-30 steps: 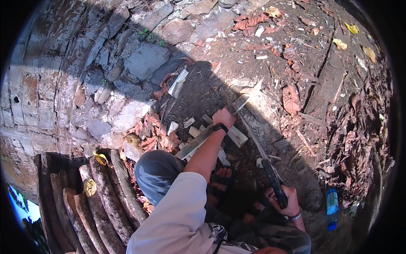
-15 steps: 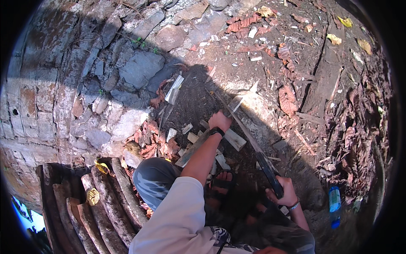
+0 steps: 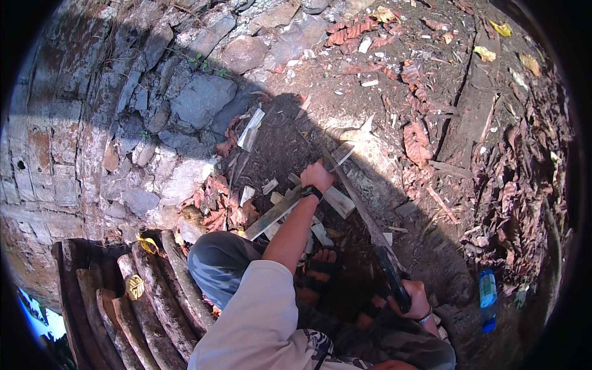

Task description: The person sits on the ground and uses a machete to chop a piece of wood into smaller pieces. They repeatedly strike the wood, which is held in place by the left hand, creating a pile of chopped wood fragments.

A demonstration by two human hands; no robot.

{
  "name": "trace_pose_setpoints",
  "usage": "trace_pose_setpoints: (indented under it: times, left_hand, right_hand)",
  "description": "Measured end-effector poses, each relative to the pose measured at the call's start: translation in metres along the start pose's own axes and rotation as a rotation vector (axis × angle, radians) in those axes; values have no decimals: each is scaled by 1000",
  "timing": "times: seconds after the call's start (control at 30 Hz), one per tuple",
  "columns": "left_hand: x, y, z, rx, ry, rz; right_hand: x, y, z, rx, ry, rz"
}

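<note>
— Grip first: how was the machete (image 3: 361, 209) held?

— Its dark handle was wrapped by the right hand (image 3: 412, 301), fingers closed tight around it, low beside the knee. The long blade was carried up and away from that fist, its tip laid near the pale split stick (image 3: 336, 157) at the top of the woodpile.

— And the other hand?

— The left hand (image 3: 317, 177) was clenched on the upper end of a wooden slat (image 3: 277, 213), which was kept slanted down toward the trousers. It could not be told whether the blade was touching the slat or only lying just beside it.

— What was judged to matter for a clean cut?

— The slat should probably be pinned firmly and the left fingers kept back from the edge, since knuckles and blade were very near each other. A short, controlled stroke away from the sandalled foot (image 3: 320, 265) was thought safest.

— What lay around?

— Cut chips were scattered on dark soil, dry leaves (image 3: 416, 142) to the right, a stone wall (image 3: 123, 123) to the left, stacked logs (image 3: 154, 296) below it, and a blue bottle (image 3: 487, 293) well apart.
</note>
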State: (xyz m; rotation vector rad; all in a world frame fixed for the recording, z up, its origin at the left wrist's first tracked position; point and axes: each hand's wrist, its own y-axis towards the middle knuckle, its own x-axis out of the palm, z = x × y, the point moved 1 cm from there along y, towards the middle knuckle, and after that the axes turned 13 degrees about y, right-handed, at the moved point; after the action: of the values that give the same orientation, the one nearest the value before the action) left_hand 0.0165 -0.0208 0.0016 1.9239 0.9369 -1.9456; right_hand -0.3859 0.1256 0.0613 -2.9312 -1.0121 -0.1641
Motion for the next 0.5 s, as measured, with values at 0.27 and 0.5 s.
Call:
trace_pose_setpoints:
  times: [0.27,0.5]
  left_hand:
    - [5,-1,-4,7,6,13]
    - [2,-4,1,52,-25,32]
  right_hand:
    - [-22,-39,4,70,-92,24]
    - [5,80,-19,153,-60,-80]
